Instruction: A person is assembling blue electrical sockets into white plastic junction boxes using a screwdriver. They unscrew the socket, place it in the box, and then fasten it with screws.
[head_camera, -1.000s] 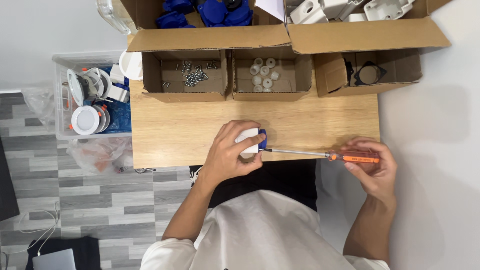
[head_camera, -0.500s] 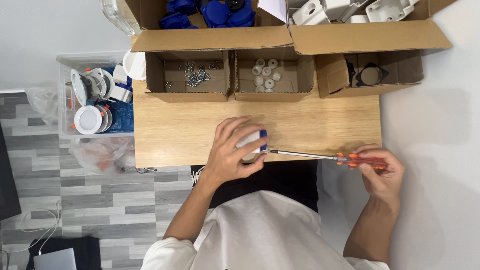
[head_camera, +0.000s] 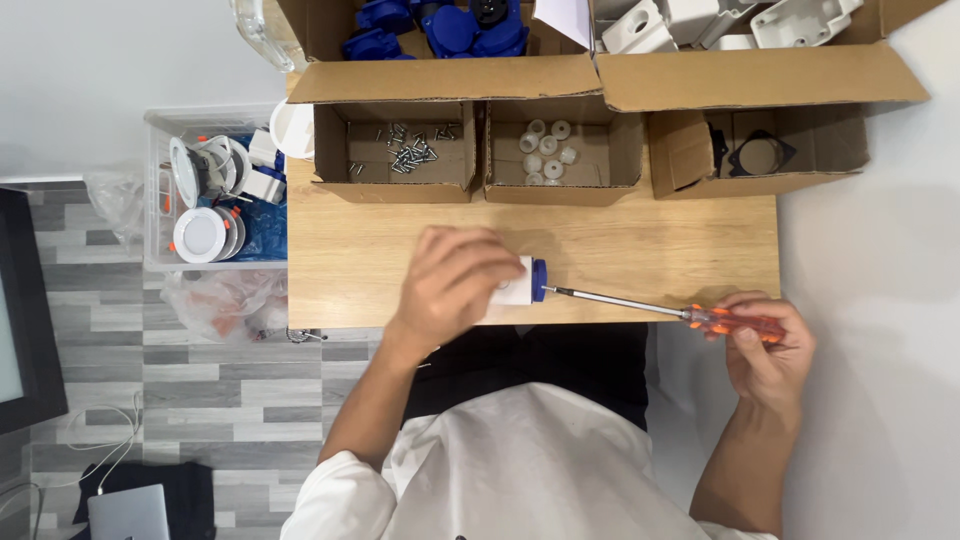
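Gripping a small white part with a blue end, the left hand rests over the front half of the wooden table; its fingers curl together over the top of the part, clamped on it, so that only the right end of the white body and the blue cap show past the knuckles; the part sits near the table's front edge, roughly at its middle. The right hand is well apart from the left, off the table's right front corner; its fingers are closed around the orange handle of a screwdriver; the thin metal shaft runs leftward and slightly up across the table edge, and its tip meets the blue end of the part, though whether it sits in a slot cannot be told.

Along the back of the table stand three open cardboard boxes; the left box holds loose screws; the middle box holds small white round caps; the right box holds a black frame-like piece. Behind them, larger cartons show blue parts and white housings. Beside the table's left edge a clear plastic bin holds round white fittings.
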